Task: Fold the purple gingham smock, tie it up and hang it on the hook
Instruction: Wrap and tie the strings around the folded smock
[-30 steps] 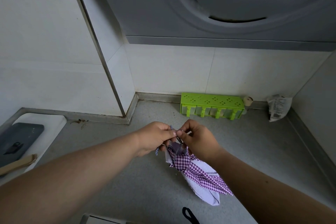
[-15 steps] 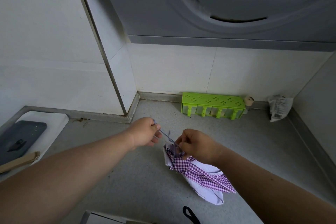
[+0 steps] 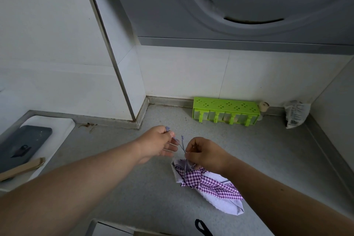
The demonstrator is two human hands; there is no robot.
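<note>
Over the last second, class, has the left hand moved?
Yes. The left hand has pulled leftward, away from the right hand and the green rack, drawing the tie string taut.

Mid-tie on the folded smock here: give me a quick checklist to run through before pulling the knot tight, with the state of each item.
1. Left hand grips one end of the thin lavender tie string: ok, pinched between thumb and fingers.
2. Right hand holds the string at the bundle: ok, fingers closed at the top of the folded purple gingham smock.
3. String taut between the hands: ok, it runs straight.
4. Smock still folded: ok, a compact bundle lying on the grey speckled countertop.
5. Knot formed: cannot tell, the right hand covers it.
6. Hook within reach: cannot tell, none in view.
</note>
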